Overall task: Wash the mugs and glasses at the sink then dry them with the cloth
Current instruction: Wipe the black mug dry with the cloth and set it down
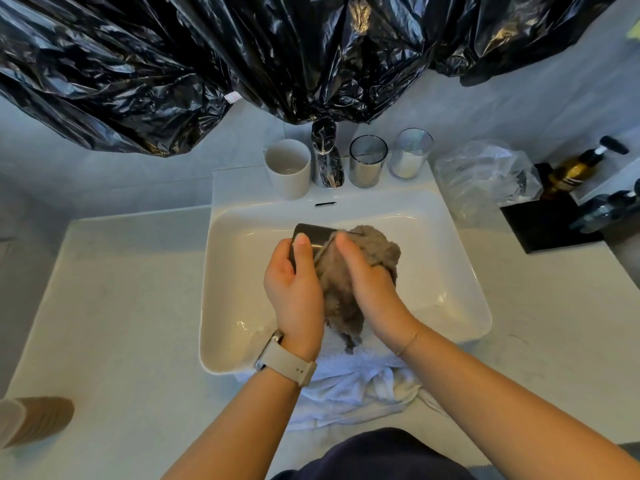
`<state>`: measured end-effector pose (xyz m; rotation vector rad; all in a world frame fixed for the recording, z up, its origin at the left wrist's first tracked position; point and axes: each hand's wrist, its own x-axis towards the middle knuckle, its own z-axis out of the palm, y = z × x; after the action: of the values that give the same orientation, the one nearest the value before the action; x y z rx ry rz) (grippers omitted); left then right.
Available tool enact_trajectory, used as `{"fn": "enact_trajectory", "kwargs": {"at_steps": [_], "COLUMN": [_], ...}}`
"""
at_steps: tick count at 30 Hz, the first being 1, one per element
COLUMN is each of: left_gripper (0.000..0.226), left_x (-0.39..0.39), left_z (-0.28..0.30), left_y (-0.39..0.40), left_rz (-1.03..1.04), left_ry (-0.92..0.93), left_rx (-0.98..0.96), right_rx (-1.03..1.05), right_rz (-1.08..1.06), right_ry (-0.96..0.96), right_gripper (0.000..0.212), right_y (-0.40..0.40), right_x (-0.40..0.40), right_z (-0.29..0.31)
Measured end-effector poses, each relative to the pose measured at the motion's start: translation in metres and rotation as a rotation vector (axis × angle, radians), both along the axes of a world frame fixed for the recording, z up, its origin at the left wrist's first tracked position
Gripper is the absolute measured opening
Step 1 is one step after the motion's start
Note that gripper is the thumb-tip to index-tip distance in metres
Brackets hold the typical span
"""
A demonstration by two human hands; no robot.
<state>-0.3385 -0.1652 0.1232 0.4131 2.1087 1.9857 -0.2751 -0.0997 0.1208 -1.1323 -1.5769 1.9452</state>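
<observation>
Over the white sink basin (450,258), my left hand (294,289) grips a dark glass (313,235) lying on its side, thumb along its wall. My right hand (367,282) holds a grey-brown cloth (346,292) bunched against the glass's open end. The cloth hangs down between both hands. On the sink's back ledge stand a white mug (289,168), a smoky grey glass (367,161) and an iridescent clear glass (410,154), all upright.
A tap (325,157) wrapped in black plastic stands between the mug and the grey glass. A white towel (349,382) drapes over the sink's front edge. Black plastic sheeting (242,53) hangs above. Pump bottles (575,168) and a crumpled clear bag (485,178) sit at right.
</observation>
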Motion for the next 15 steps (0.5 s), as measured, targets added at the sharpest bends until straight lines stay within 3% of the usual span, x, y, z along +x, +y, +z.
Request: {"fn": "enact_trajectory", "kwargs": {"at_steps": [1,4,7,9,15], "left_gripper": [0.041,0.035,0.039,0.038,0.030], "left_x": [0.003,0.008,0.006,0.000,-0.026], "left_z": [-0.002,-0.009,-0.014,-0.011,-0.002], "left_y": [0.000,-0.005,-0.010,-0.010,-0.008], "left_rz": [0.000,-0.057,-0.103,-0.099,-0.074], "left_ry": [0.083,0.300,0.414,0.272,-0.450], "left_rx": [-0.013,-0.067,-0.138,-0.081,0.177], "right_rx": [-0.139,-0.589,-0.739,-0.628,-0.200], "right_rz": [-0.015,0.007,0.103,0.111,-0.028], "right_ry": [-0.033,0.060,0.106,0.134,-0.020], "right_gripper": [0.050,0.030,0.026,0.044,0.075], "right_y": [0.007,0.027,0.028,0.026,0.002], "right_x": [-0.004,-0.008,-0.007,-0.006,-0.002], "right_z": [0.004,0.013,0.013,0.006,-0.008]}}
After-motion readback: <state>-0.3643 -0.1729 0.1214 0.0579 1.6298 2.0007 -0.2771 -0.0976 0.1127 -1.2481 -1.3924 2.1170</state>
